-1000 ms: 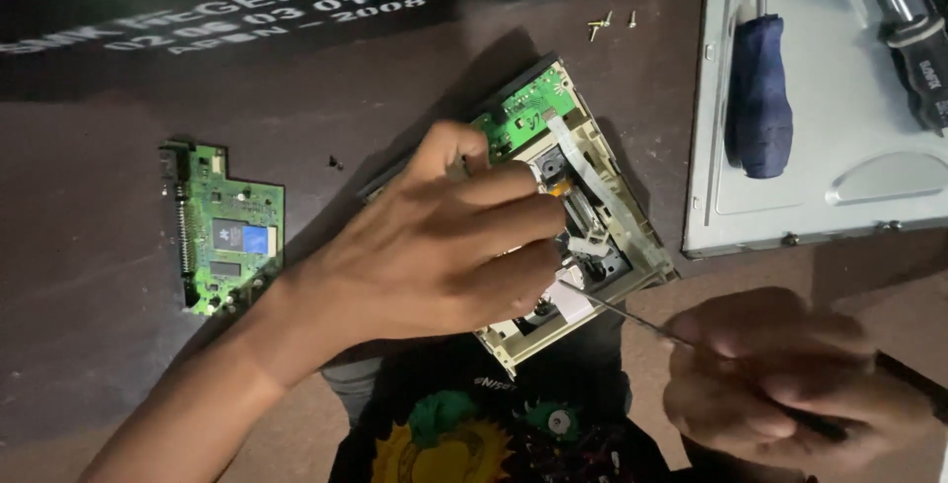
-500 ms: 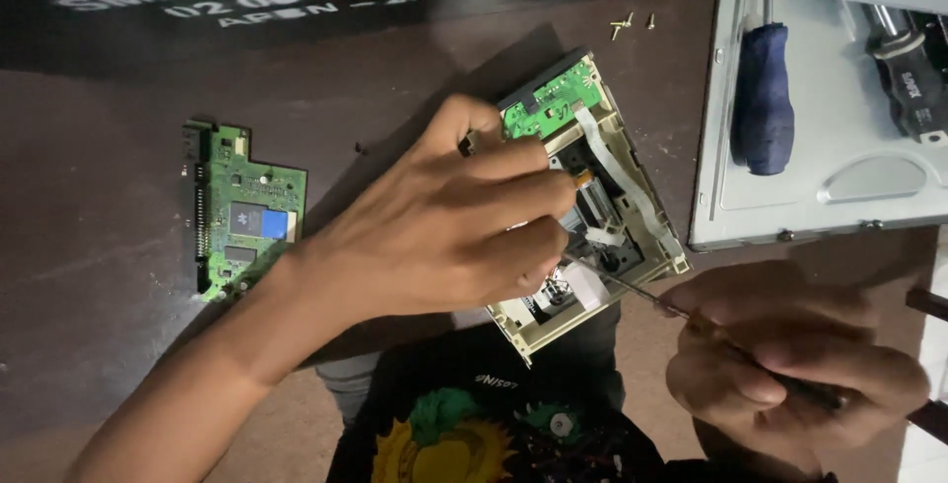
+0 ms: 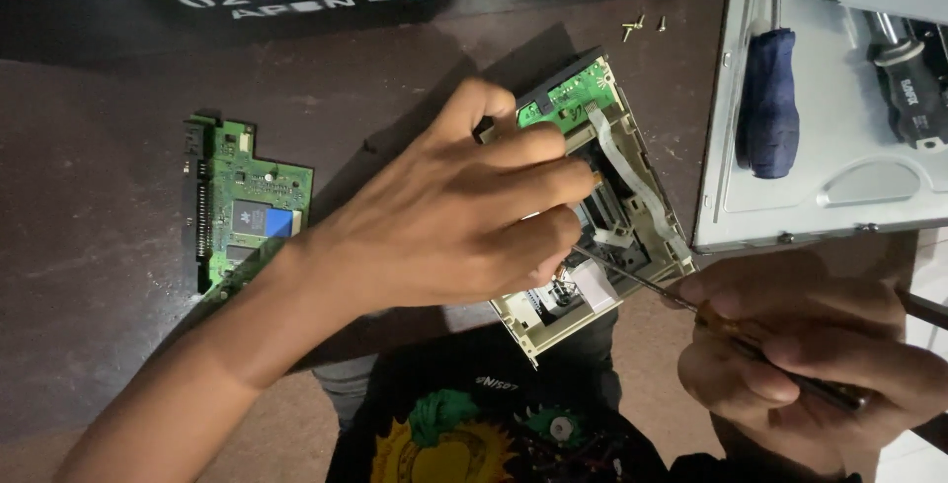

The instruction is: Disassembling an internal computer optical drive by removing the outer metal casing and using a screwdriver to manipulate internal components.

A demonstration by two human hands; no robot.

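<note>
Dim warm light, deep shadows, sharp focus, mild glare

matt dark table (image 3: 118, 325), beige plastic drive frame (image 3: 647, 162), glossy metal cover (image 3: 839, 147).
</note>
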